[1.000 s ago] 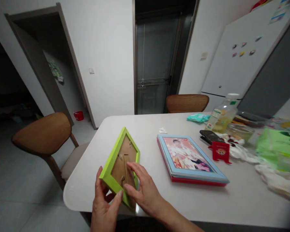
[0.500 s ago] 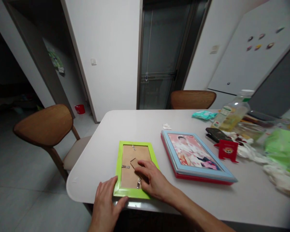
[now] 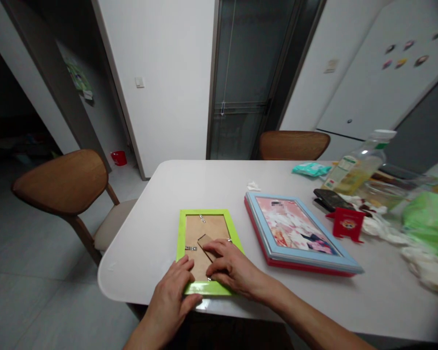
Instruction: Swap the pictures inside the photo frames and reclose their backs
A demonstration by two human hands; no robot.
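A lime-green picture frame (image 3: pixel 211 288) lies face down at the table's near edge, its brown backboard (image 3: pixel 197 228) showing. My left hand (image 3: pixel 171 291) grips the near left corner, fingers over the green border and thumb by the front edge. Bent over the lower right of the backboard, my right hand (image 3: pixel 236 270) has thumb and index finger closed at a small metal clip (image 3: pixel 209 279), mostly hidden by the fingertips. Other metal clips sit at the left side (image 3: pixel 191 248) and the top (image 3: pixel 202 218). A thin-outlined stand flap (image 3: pixel 203 239) runs under my right fingers.
Right of the green frame lies a stack of picture frames, a blue one (image 3: pixel 277 253) on top. Beyond are a red card stand (image 3: pixel 348 224), a black phone-like object (image 3: pixel 332 199), a bottle (image 3: pixel 357 165), a teal packet (image 3: pixel 311 169) and a green bag (image 3: pixel 428 218). A chair (image 3: pixel 63 182) stands left.
My left hand has moved right and further onto the frame's near left corner. My right thumb and fingertip have closed over the near clip, which was more visible before. The view has shifted slightly.
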